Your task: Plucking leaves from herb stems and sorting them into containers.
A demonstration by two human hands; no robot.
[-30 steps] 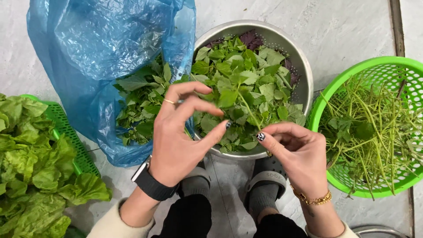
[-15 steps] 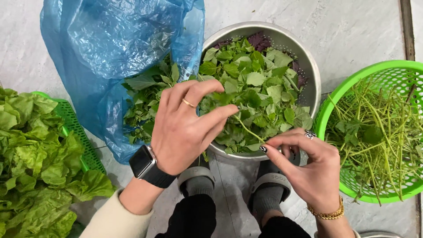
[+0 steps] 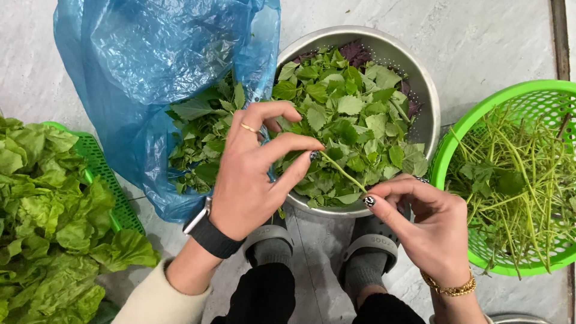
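Head camera is looking straight down as I am holding a thin green stem [image 3: 343, 173] between my two hands, just above the near rim of the metal colander [image 3: 427, 114]. The stem is looking bare, pale green and straight, slanting from upper left to lower right, with no leaves along the stretch between my fingers. My left hand [image 3: 255, 174] is pinching its upper end between thumb and forefinger, the other fingers arching loosely. My right hand [image 3: 429, 231] is pinching the lower end, fingers curled in tight. The colander is brimming with serrated green leaves [image 3: 354, 120], a few purple ones showing at the back. A blue plastic bag [image 3: 150, 66] is spilling more leaves beside it. A green basket [image 3: 459, 141] on my right is holding stripped stems, and lettuce [image 3: 42, 216] is lying on my left.
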